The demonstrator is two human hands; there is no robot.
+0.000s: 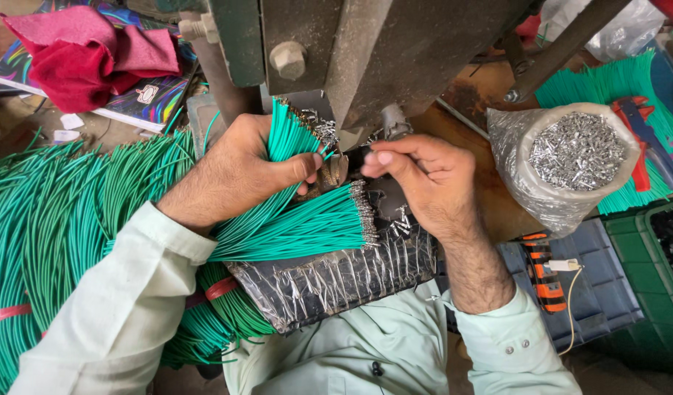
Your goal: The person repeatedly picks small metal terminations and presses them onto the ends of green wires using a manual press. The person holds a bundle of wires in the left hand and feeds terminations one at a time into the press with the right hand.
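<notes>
Hands meet just below the grey-green press machine (365,51) at the top of the view. The left hand (237,172) comes in from the lower left, forearm in a pale green sleeve, wrist bent so the knuckles face up. Its grip is clamped on a bundle of green wires (289,139), thumb pressed across the front, fingers wrapped behind; the wire ends with metal terminals fan upward toward the machine. The right hand (424,179) reaches in from the lower right, forearm angled steeply up, sleeve cuff near the elbow. Its thumb and forefinger are pinched together close under the machine's ram; what lies between them is too small to tell.

Just below both hands, a second bundle of green wires (307,227) lies nearly flat, its terminal-tipped ends pointing right, resting on a block wrapped in clear tape (336,281). A large heap of green wire (51,219) fills the left side. On the surface to the right stands a clear plastic bag of metal terminals (574,153), and nearer the person lies an orange and black tool (541,274). A red cloth (80,55) sits at upper left.
</notes>
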